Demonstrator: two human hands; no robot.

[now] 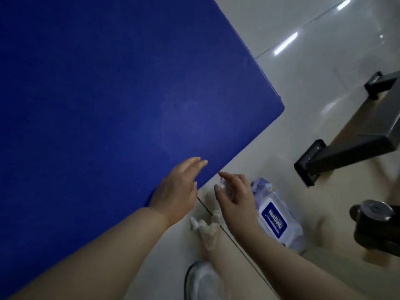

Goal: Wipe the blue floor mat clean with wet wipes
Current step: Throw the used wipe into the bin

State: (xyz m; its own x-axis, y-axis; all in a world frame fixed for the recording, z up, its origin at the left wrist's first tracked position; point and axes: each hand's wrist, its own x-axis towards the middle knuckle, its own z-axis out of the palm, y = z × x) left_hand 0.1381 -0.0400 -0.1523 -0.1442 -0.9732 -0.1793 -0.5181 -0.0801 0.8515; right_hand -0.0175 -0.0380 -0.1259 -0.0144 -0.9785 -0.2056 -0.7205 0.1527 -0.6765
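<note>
Blue floor mat (108, 94) fills the left and far part of the view, lying flat on the pale tiled floor (303, 72), its near-right edge running diagonally past both hands. Left hand (177, 191) hovers over that edge, fingers straight and loosely together, holding nothing; contact with the mat can't be confirmed. Right hand (234, 195) is just right of it, over the tile, fingers partly curled; something small and pale sits at the fingertips, possibly a wipe, too blurred to say whether it's pinched. Wet wipes pack (275, 219), white-lilac with a blue label, lies on the floor touching or just under the right wrist. Crumpled used wipes (207, 230) lie on the tile between the forearms, near a grout line. A white shoe (203, 282) shows at the near edge. Dark metal furniture feet (346, 152) stand on the right, well apart from the mat.
</note>
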